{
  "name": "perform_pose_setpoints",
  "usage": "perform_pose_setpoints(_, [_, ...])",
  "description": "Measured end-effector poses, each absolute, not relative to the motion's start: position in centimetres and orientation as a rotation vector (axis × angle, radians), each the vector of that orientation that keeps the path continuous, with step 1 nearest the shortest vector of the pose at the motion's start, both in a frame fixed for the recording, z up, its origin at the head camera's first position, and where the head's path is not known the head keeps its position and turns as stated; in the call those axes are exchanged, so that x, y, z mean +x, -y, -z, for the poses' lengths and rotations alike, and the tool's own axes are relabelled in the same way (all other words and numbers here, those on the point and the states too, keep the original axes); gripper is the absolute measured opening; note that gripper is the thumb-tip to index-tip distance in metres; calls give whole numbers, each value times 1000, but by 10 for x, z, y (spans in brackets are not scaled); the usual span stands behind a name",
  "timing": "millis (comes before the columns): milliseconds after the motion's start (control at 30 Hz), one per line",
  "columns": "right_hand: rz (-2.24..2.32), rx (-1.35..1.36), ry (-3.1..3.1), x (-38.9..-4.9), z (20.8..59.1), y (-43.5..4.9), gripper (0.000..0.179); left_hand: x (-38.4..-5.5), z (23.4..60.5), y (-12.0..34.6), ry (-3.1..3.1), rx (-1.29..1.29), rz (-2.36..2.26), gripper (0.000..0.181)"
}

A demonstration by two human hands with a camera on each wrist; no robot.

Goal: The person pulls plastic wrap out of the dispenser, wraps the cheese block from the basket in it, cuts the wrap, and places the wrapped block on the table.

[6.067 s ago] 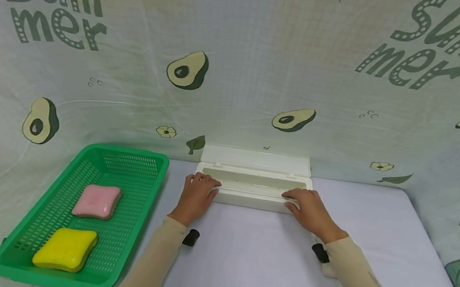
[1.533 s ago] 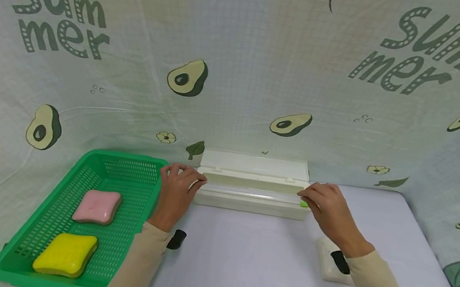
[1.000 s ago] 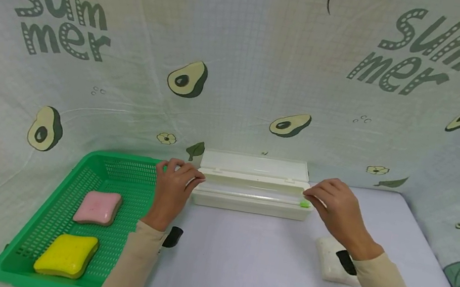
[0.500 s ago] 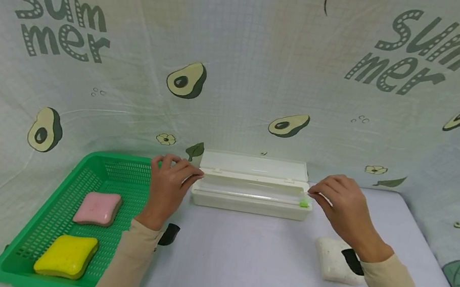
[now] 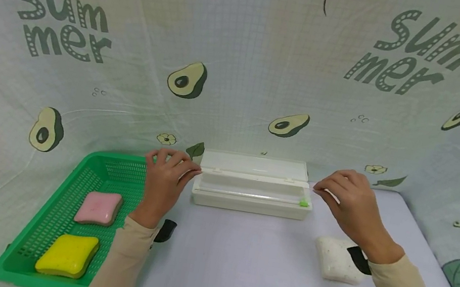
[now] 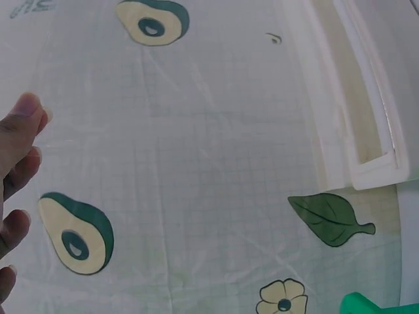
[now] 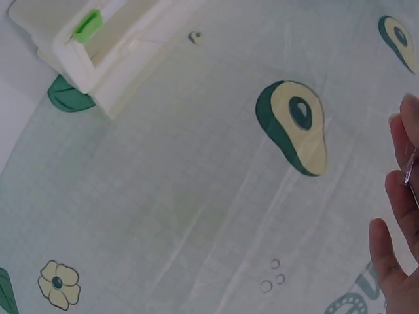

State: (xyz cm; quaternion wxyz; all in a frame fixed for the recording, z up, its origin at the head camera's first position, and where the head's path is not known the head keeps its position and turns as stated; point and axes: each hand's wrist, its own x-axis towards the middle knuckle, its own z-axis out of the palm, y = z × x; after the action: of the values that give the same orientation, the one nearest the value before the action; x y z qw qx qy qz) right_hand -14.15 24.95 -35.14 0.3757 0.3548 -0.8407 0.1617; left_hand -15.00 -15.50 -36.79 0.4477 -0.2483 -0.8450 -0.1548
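A white plastic-wrap dispenser (image 5: 249, 205) stands at the back of the table with its lid (image 5: 254, 164) raised. A small green slide cutter (image 5: 303, 203) sits at its right end. My left hand (image 5: 162, 184) is raised by the dispenser's left end, thumb and forefinger pinching. Beyond the right end, my right hand (image 5: 355, 206) pinches in the same way. Clear plastic wrap (image 7: 409, 171) glints at its fingers in the right wrist view. Between the hands the sheet is nearly invisible. Both sets of fingertips sit higher than the dispenser's front wall.
On the left is a green basket (image 5: 126, 243) holding a pink sponge-like block (image 5: 98, 207) and a yellow one (image 5: 68, 255). A white speckled block (image 5: 332, 259) lies under my right wrist. A printed avocado curtain (image 5: 244, 64) closes off the back.
Both hands have left the dispenser's front edge, rising and spreading apart beyond its ends. The green cutter, hidden earlier, now shows at the right end.
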Motion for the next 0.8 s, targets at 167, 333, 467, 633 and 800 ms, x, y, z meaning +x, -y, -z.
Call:
perform_pose_setpoints(167, [-429, 905, 2127, -138, 344, -250, 37, -147, 358, 157, 2083, -621, 367, 12])
perform_pose_setpoints(333, [-433, 906, 2107, -138, 338, -251, 37, -145, 350, 159, 2074, -633, 344, 11])
perform_pose_setpoints(467, [-420, 909, 2092, -138, 333, -252, 37, -144, 344, 160, 2073, -638, 334, 12])
perform_pose_setpoints(633, [-420, 914, 2083, -137, 324, -252, 35, -143, 336, 161, 2069, -649, 331, 12])
perform_pose_setpoints(800, [-379, 912, 2122, -134, 314, -253, 30, -142, 329, 162, 2054, -651, 333, 12])
